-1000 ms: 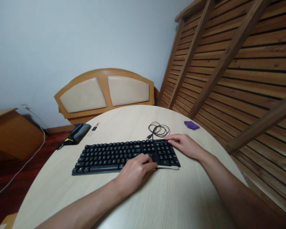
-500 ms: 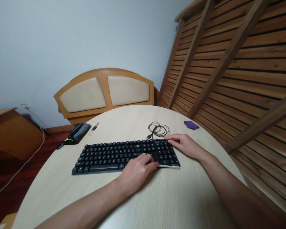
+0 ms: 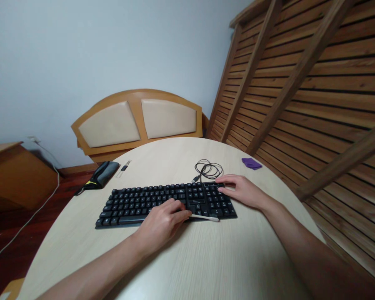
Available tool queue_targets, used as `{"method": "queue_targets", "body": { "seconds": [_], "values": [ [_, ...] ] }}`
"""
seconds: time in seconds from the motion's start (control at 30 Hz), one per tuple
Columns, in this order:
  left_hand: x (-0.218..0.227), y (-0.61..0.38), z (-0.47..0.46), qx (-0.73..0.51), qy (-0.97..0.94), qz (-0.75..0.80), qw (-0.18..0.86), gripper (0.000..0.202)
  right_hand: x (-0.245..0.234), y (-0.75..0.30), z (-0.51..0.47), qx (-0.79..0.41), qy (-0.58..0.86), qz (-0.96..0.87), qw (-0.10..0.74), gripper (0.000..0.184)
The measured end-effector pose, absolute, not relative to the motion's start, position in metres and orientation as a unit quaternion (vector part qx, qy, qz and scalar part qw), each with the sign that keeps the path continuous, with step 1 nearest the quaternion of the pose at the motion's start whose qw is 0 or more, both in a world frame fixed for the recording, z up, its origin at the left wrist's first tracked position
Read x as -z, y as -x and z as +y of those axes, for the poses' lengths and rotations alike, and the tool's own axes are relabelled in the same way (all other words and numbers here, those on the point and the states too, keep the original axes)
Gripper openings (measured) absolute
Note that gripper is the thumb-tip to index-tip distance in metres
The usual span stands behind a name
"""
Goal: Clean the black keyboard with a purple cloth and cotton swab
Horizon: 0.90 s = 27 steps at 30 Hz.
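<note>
A black keyboard [image 3: 150, 201] lies across the round pale wooden table [image 3: 206, 262]. My left hand [image 3: 161, 223] is closed in a pinch on a white cotton swab [image 3: 206, 217] that lies along the keyboard's front edge, right of its middle. My right hand [image 3: 242, 191] rests with fingers flat on the keyboard's right end, by the number pad, and holds nothing. The keyboard's coiled black cable [image 3: 208, 170] lies just behind it.
A purple cloth [image 3: 251, 163] lies at the table's far right. A dark pouch [image 3: 101, 175] and a small strip [image 3: 123, 168] lie at the far left edge. A slatted wooden frame [image 3: 315, 83] leans on the right. A padded headboard [image 3: 137, 118] stands against the wall.
My left hand has slid to the left along the keyboard's front edge, taking the cotton swab with it. My right hand has stayed on the keyboard's right end.
</note>
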State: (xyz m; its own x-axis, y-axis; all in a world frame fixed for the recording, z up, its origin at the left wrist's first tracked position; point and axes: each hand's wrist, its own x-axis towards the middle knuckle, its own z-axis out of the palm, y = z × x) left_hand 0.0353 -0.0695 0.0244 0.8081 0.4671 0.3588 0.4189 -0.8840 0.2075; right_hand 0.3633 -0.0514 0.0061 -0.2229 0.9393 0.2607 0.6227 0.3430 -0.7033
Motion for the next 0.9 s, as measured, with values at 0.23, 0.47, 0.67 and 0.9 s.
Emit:
{"method": "queue_targets", "body": {
  "seconds": [0.23,0.47,0.67,0.9],
  "values": [
    [-0.025,-0.019,-0.069,-0.207,-0.943,0.254,0.064,0.023,-0.004,-0.362,-0.053,-0.183,0.521,-0.774,0.311,0.024],
    [-0.021,-0.020,-0.068,-0.229,-0.941,0.241,0.067,0.024,-0.005,-0.360,-0.054,-0.170,0.519,-0.781,0.302,0.027],
    [-0.020,-0.044,-0.070,-0.227,-0.940,0.244,0.068,0.022,-0.006,-0.360,-0.053,-0.174,0.507,-0.785,0.311,0.028],
    [-0.022,-0.071,-0.071,-0.211,-0.950,0.218,0.070,0.019,-0.001,-0.358,-0.052,-0.173,0.502,-0.788,0.310,0.034]
  ]
}}
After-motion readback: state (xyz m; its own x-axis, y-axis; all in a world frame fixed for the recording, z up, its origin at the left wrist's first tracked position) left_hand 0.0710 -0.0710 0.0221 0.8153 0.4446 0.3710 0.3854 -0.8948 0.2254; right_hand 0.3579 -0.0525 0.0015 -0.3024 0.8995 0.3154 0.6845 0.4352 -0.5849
